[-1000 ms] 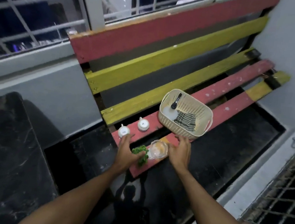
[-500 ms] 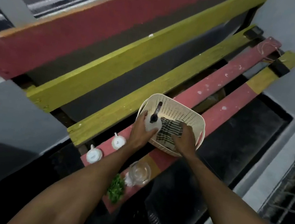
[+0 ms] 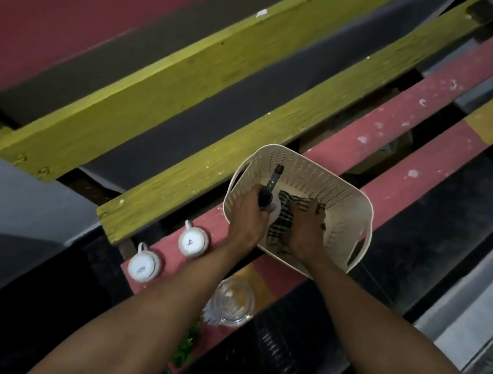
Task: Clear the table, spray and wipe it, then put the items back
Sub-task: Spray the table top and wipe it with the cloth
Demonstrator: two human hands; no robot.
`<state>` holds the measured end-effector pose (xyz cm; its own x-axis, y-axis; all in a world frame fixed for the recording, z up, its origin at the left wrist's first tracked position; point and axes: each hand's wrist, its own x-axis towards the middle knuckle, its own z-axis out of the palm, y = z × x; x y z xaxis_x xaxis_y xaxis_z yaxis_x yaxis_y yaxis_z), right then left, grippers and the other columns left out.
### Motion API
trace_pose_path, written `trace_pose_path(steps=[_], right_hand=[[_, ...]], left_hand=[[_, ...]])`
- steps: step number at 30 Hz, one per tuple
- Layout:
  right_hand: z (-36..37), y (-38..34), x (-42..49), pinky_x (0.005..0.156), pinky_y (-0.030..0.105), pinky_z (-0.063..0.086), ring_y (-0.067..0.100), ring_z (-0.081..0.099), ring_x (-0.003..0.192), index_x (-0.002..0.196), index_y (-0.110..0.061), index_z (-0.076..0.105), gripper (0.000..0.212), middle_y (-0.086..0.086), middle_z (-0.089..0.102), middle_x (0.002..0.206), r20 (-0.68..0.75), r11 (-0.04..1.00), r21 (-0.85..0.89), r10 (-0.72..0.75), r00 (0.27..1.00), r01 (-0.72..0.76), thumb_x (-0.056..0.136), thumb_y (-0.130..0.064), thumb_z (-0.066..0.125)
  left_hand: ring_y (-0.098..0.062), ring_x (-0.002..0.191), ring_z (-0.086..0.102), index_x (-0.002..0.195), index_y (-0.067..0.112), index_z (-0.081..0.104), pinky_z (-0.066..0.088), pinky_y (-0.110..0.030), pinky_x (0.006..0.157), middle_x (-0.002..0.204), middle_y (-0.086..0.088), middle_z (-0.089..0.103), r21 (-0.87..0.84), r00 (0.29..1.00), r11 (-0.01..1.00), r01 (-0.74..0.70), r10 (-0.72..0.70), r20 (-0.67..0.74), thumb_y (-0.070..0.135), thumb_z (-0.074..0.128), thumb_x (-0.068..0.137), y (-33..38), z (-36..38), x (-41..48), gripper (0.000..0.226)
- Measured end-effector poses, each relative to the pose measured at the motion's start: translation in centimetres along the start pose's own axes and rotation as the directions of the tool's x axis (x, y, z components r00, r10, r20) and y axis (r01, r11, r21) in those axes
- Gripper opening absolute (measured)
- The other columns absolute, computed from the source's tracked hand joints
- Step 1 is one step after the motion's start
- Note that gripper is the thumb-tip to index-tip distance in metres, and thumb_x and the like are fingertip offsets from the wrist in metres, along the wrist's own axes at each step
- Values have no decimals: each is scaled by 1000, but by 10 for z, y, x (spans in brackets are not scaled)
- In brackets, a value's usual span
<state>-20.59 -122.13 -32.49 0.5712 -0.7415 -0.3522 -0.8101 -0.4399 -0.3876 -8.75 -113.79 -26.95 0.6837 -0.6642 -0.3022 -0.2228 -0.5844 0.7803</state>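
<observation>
Spray bottle [image 3: 271,190]: inside the cream basket [image 3: 344,200], left hand [image 3: 248,219] wrapped around it.
Checked cloth [image 3: 281,223]: in the basket, right hand [image 3: 305,231] gripping it.
Surface: red-and-yellow slatted bench [image 3: 407,114]; two white cups [image 3: 166,254] beside the basket.
Room: dim, grey wall behind.

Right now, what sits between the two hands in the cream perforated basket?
Head view: the white spray bottle and checked cloth, between left hand and right hand.

A cream perforated basket [image 3: 343,207] sits on the red slatted tabletop [image 3: 406,120] holding a white spray bottle [image 3: 273,209] with a dark nozzle and a checked cloth [image 3: 283,220], while two white cups [image 3: 193,242] lie just left of it, near a clear glass bowl [image 3: 233,304] and green leaves [image 3: 186,348].
</observation>
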Motion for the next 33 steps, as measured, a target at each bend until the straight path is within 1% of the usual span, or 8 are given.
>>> trace_pose_path(steps=[7,13,19,24,27,29,31,33], right_hand=[[-37,-10,-10,72,37,46,34,64,86,88,-4,75,28,17,70,90,-223,969,241,2,975,53,88,-19,51],[-107,-74,-56,79,36,43,33,62,94,109,-10,77,31,16,69,97,-367,953,300,87,926,29,82,-6,61],[-132,-191,-161,82,30,40,31,61,94,117,-9,75,38,14,67,99,-409,897,405,4,913,178,80,-6,68],[-80,-313,-273,78,26,42,32,67,95,109,-8,78,36,14,75,100,-319,863,390,-201,926,322,74,-4,72],[-32,-388,-348,78,30,46,32,69,93,104,-9,79,30,15,77,97,-247,834,400,-301,921,380,74,-8,73],[0,-436,-395,75,33,49,33,69,87,98,-9,79,23,16,76,91,-180,820,414,-352,919,395,76,-13,74],[30,-479,-437,74,35,52,29,71,86,98,-9,79,23,16,77,89,-143,805,426,-391,909,413,77,-17,75],[55,-513,-472,78,26,49,24,71,92,103,-11,79,26,13,78,97,-130,788,448,-411,902,423,78,-17,74]], left_hand=[[-4,88,58,109,19,63,41,-8,72,99,8,65,-145,976,972,-186,166,-139,32,71,91,20,-36,-22,24],[-28,81,54,91,20,50,44,-42,69,88,-9,54,-268,927,901,-342,278,-251,44,59,97,59,-126,-87,27],[-28,78,64,90,11,61,50,-35,71,80,-12,65,-364,891,881,-303,126,-437,46,60,92,44,-251,-212,35],[0,62,62,77,5,66,44,-10,63,65,-2,68,-403,834,884,-235,-30,-550,41,66,90,-33,-363,-332,38],[-14,61,68,75,0,66,51,-20,66,65,-10,70,-424,785,888,-177,-132,-605,36,72,91,-94,-428,-402,39],[-37,86,72,103,-6,64,58,-40,81,92,-26,72,-453,741,883,-124,-222,-634,39,74,89,-134,-466,-444,47],[-47,96,68,124,4,51,57,-53,85,112,-28,67,-457,681,888,-47,-306,-665,44,72,89,-173,-498,-480,57],[-43,87,68,117,19,44,57,-56,80,103,-19,67,-396,632,917,-43,-282,-722,45,67,92,-208,-523,-513,43]])
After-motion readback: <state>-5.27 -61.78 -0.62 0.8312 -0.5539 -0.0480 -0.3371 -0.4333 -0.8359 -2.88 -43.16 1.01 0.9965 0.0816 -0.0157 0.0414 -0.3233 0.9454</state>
